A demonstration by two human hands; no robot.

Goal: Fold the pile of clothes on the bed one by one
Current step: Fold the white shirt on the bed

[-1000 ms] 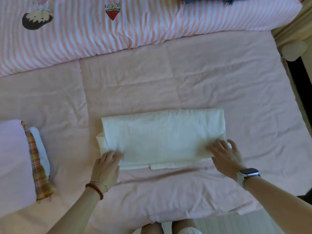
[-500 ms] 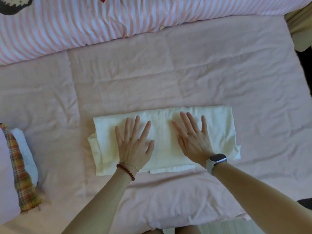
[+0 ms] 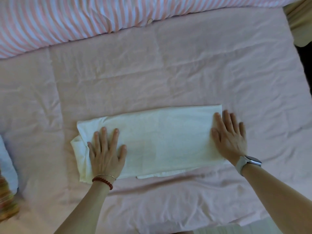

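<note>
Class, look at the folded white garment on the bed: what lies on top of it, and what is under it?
Both hands, left hand and right hand, rest flat on the white garment. It lies on the pink sheet; its inner folded layers are hidden.

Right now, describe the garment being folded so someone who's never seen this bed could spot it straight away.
Start from the pink bedsheet that covers the bed below the striped quilt. Near its front edge lies a cream garment folded into a long flat rectangle, with the left hand and right hand flat on its ends. It is the only pale cream piece there.
</note>
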